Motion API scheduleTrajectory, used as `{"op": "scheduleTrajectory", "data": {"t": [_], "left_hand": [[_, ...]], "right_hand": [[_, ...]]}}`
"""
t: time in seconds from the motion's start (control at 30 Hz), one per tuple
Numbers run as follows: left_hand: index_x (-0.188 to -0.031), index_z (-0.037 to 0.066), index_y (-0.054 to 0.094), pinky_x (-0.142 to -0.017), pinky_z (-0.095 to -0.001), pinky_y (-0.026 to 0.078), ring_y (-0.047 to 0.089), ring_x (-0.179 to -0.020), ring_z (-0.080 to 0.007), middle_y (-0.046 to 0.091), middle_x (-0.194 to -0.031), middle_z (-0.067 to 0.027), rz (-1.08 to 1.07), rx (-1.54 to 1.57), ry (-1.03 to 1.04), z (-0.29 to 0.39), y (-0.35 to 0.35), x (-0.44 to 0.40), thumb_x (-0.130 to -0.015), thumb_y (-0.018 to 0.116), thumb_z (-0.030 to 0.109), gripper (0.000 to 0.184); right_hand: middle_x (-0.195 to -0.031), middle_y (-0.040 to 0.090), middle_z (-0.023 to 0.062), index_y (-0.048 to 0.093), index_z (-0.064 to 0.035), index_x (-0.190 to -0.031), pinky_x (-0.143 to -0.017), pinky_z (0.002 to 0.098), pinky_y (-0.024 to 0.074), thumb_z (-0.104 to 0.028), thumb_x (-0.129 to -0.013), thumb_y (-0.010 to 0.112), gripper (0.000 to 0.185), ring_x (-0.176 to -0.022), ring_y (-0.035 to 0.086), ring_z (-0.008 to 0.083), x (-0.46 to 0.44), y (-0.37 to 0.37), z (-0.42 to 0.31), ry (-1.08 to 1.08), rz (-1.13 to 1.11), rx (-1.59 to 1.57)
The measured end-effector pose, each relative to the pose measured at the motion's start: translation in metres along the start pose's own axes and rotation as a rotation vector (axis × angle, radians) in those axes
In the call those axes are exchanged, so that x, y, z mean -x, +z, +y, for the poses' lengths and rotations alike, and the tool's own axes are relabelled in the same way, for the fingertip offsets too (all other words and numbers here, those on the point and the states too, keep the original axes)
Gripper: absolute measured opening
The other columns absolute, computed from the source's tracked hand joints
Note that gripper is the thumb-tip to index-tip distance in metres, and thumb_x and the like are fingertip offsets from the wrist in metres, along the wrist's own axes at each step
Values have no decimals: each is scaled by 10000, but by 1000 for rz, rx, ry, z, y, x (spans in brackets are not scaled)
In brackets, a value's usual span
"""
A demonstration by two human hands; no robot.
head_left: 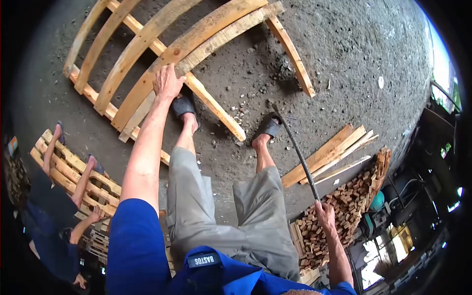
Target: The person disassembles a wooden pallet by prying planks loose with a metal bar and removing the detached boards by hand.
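Note:
A wooden pallet frame (142, 42) of several slats on long beams lies on the dirt floor ahead, its slats looking curved through the lens. My left hand (167, 81) rests on one of its slats near a beam, fingers spread. A paler board lies right along that slat, touching it. On the right, my right hand (325, 214) is closed round the lower end of a long dark metal bar (297, 150). The bar's far tip points forward, beside my right foot. My feet, in dark sandals, stand on either side of a beam's end (231, 127).
Loose planks (327, 155) lie on the ground at the right, beside a big heap of short wood blocks (334, 216). A green machine (376, 201) stands beyond the heap. At the left, another person (51, 211) is at a second pallet (69, 169).

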State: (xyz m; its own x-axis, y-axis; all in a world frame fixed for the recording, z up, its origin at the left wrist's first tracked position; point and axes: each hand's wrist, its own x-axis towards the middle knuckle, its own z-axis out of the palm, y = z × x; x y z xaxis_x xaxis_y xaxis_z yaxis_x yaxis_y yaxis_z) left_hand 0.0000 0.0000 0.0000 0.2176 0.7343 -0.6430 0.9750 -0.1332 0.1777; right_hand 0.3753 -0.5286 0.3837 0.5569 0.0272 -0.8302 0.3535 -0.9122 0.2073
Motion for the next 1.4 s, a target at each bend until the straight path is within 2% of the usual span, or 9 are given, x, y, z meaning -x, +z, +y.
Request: {"op": "scheduleTrajectory", "data": {"t": [0.13, 0.27, 0.37, 0.5, 0.6, 0.7, 0.87, 1.23, 1.4], "left_hand": [[-1517, 159, 394, -1064, -558, 395, 390, -1399, -324, 391, -1530, -96, 146, -124, 6, 13, 56, -39, -809, 812, 443, 870], [-1352, 108, 475, -980, -541, 451, 484, -1278, -316, 482, -1341, -96, 227, -126, -15, 8, 80, -61, -786, 841, 409, 739], [-1223, 103, 489, -942, -518, 466, 513, -1209, -318, 513, -1241, -103, 289, -136, 10, 10, 95, -59, -787, 843, 360, 618], [-1218, 98, 491, -902, -506, 464, 507, -1187, -317, 509, -1203, -108, 286, -190, 76, 6, 106, -51, -798, 814, 274, 558], [-1253, 111, 497, -896, -545, 476, 502, -1188, -337, 491, -1216, -103, 162, -126, 62, 14, 106, -35, -773, 844, 283, 617], [-1299, 126, 497, -883, -549, 486, 500, -1183, -335, 490, -1231, -98, 222, -55, 72, 8, 110, -34, -776, 844, 309, 654], [-1208, 118, 481, -822, -523, 492, 499, -1168, -323, 490, -1219, -91, 242, -69, 108, 13, 113, -48, -762, 844, 297, 602], [-1317, 143, 436, -866, -511, 451, 530, -1123, -308, 503, -1182, -88, 291, -92, 8, 17, 129, -46, -816, 756, 231, 601], [-1246, 152, 498, -840, -499, 444, 527, -1084, -284, 519, -1149, -82, 296, -115, -20, 20, 130, -49, -888, 644, 169, 386]], "right_hand": [[-564, 477, -47, 610, -30, -725, -419, 246, 314, -419, -993, 629, 473, -455, 423, 57, 45, -20, -48, 247, -129, -339], [-595, 538, -32, 607, -45, -775, -418, 237, 355, -422, -1004, 636, 442, -455, 461, 55, 57, -40, -61, 197, -171, -607], [-625, 538, -40, 621, -55, -794, -492, 237, 364, -452, -1020, 598, 457, -535, 478, 49, 36, -69, -105, 9, -92, -467], [-579, 495, -50, 649, -66, -807, -445, 246, 329, -452, -1055, 506, 481, -489, 439, 50, 5, -112, -165, -65, 119, -200], [-596, 367, -91, 652, -44, -993, -454, 227, 246, -382, -1074, 507, 377, -498, 333, 22, -18, -140, -186, -176, 220, -143], [-624, 384, -93, 646, -43, -1053, -472, 221, 249, -343, -1075, 516, 327, -527, 327, 18, -25, -163, -231, -250, 255, -140], [-684, 414, -41, 575, -20, -893, -558, 272, 331, -336, -1050, 555, 353, -649, 375, 60, -36, -194, -264, -173, 238, 118], [-693, 414, -39, 624, -2, -1003, -589, 291, 338, -298, -1031, 573, 302, -669, 378, 71, -23, -250, -331, -163, 296, 367], [-672, 451, -30, 649, 1, -1017, -573, 290, 341, -280, -1022, 579, 290, -638, 408, 62, -11, -285, -381, -268, 349, 500]]}}
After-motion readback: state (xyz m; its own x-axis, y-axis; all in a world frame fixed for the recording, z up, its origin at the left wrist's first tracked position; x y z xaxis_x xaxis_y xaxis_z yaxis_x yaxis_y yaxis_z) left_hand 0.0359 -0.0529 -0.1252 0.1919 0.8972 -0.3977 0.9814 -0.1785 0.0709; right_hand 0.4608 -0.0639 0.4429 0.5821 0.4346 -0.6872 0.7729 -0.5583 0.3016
